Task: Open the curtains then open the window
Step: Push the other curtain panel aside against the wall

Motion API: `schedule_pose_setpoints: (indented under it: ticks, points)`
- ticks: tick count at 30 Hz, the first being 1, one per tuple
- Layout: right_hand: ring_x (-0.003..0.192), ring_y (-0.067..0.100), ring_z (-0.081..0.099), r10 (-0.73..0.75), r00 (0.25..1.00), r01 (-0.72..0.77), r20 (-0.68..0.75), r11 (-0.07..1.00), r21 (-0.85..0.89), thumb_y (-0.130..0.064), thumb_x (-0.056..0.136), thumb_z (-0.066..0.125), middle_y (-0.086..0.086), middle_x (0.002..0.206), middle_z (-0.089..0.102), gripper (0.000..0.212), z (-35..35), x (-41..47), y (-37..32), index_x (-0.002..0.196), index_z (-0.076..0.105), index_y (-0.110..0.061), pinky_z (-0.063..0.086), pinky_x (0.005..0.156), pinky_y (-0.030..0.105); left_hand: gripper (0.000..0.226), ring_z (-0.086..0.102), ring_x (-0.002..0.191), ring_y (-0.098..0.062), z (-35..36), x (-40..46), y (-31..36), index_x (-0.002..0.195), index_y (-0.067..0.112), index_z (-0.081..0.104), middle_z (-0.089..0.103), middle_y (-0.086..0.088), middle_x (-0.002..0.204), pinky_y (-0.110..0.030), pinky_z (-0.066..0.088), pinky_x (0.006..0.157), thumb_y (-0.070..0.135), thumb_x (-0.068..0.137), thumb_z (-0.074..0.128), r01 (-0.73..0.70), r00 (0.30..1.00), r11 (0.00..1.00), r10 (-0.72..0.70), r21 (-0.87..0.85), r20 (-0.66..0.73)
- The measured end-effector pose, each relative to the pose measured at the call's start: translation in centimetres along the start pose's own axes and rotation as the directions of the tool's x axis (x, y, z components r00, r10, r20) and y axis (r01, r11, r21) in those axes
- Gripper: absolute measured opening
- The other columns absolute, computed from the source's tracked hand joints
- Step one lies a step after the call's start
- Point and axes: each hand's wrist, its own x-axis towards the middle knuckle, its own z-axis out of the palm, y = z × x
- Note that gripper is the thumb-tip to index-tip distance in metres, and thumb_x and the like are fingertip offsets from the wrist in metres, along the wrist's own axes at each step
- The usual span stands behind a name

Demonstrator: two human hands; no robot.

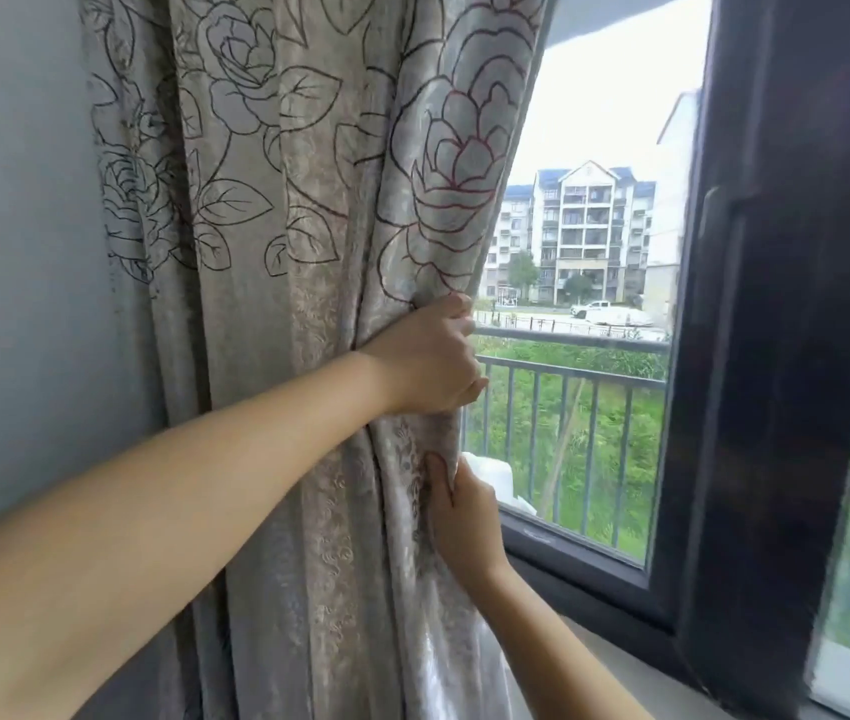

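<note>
A beige curtain (277, 210) with outlined rose patterns hangs bunched at the left of the window. My left hand (428, 356) is clenched around its gathered right edge at mid height. Just below, my right hand (464, 506) pinches the same edge, thumb pressed into the fabric. The window (589, 262) shows uncovered glass to the right of the curtain, set in a dark frame. A dark vertical handle (711, 226) sits on the thick middle post (776, 324). The left part of the window is hidden behind the fabric.
A plain grey wall (17, 252) runs down the left. A pale sill (620, 662) lies under the frame. Outside are a metal railing (573, 376), green plants, apartment blocks and parked cars. A white object (490, 478) rests by the glass behind my right hand.
</note>
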Motion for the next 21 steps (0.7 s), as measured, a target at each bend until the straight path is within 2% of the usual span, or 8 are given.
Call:
schedule_pose_setpoints:
  ticks: [3,5,6,9,12,16,18,21]
  points:
    - [0.044,0.011,0.037,-0.029,0.998,0.031,-0.054,0.999,0.028,-0.024,0.095,0.039,-0.005,0.048,0.040,0.029,5.4,2.0,-1.4,0.068,0.038,-0.035,0.023,0.045,0.030,0.050,0.053,0.058,-0.020,3.4,-3.4,-2.4,0.049,0.016,0.064,0.060,0.001,0.047,-0.037,0.027,0.095,0.031,0.089,0.038,0.067,0.998,0.996,-0.067,-0.061,0.001]
    - [0.044,0.015,0.037,-0.067,0.996,0.069,-0.063,0.997,0.042,-0.022,0.096,0.040,0.007,0.051,0.048,0.019,9.0,3.9,-1.9,0.080,0.051,-0.023,0.026,0.045,0.035,0.045,0.053,0.054,-0.021,6.1,-5.2,-4.2,0.046,0.013,0.064,0.060,-0.002,0.045,-0.036,0.026,0.095,0.029,0.086,0.049,0.139,0.990,0.988,-0.140,-0.069,-0.002]
    - [0.047,0.022,0.044,-0.091,0.994,0.093,-0.063,0.995,0.036,-0.021,0.096,0.039,0.013,0.057,0.054,0.018,10.8,5.3,-1.9,0.090,0.056,-0.016,0.030,0.046,0.036,0.044,0.054,0.056,-0.022,7.7,-6.0,-5.3,0.047,0.012,0.065,0.062,-0.003,0.046,-0.036,0.024,0.095,0.029,0.086,0.051,0.174,0.985,0.981,-0.173,-0.083,0.014]
    - [0.062,0.030,0.058,-0.150,0.988,0.151,-0.025,0.988,0.020,-0.021,0.096,0.038,0.011,0.073,0.064,0.026,16.5,9.4,-1.7,0.115,0.054,-0.016,0.043,0.055,0.039,0.049,0.058,0.076,-0.024,13.6,-8.8,-8.0,0.070,0.011,0.073,0.073,-0.004,0.069,-0.035,0.014,0.101,0.032,0.093,0.035,0.256,0.958,0.965,-0.246,-0.055,0.151]
    - [0.057,0.023,0.053,-0.147,0.987,0.143,0.059,0.988,0.064,-0.023,0.096,0.036,-0.001,0.062,0.056,0.023,22.5,13.0,-1.1,0.110,0.054,-0.018,0.039,0.052,0.033,0.053,0.056,0.088,-0.023,19.7,-11.9,-10.5,0.082,0.011,0.073,0.073,-0.004,0.081,-0.036,0.018,0.107,0.033,0.095,0.027,0.325,0.927,0.944,-0.308,-0.049,0.214]
    - [0.084,0.021,0.062,-0.167,0.979,0.156,0.118,0.983,0.098,-0.033,0.092,0.033,0.003,0.101,0.067,0.031,30.9,17.5,-0.7,0.117,0.051,-0.028,0.051,0.072,0.037,0.054,0.058,0.081,-0.024,27.0,-16.3,-14.0,0.079,0.011,0.073,0.072,-0.004,0.074,-0.037,0.021,0.101,0.036,0.095,0.027,0.369,0.898,0.929,-0.360,0.012,0.252]
    - [0.090,0.025,0.064,-0.141,0.977,0.122,0.157,0.984,0.126,-0.032,0.094,0.036,0.009,0.102,0.070,0.031,35.0,19.4,-1.0,0.119,0.051,-0.023,0.053,0.079,0.041,0.050,0.060,0.071,-0.023,29.5,-18.2,-15.8,0.071,0.010,0.074,0.071,-0.004,0.063,-0.037,0.021,0.094,0.035,0.090,0.035,0.380,0.897,0.923,-0.382,0.051,0.224]
    - [0.107,0.021,0.058,-0.119,0.980,0.104,0.161,0.989,0.102,-0.036,0.095,0.034,0.004,0.121,0.062,0.038,40.2,21.9,-2.0,0.121,0.050,-0.013,0.044,0.086,0.025,0.038,0.062,0.071,-0.022,33.8,-21.2,-18.2,0.073,0.009,0.073,0.071,-0.004,0.063,-0.037,0.022,0.097,0.034,0.085,0.048,0.388,0.891,0.922,-0.380,0.022,0.249]
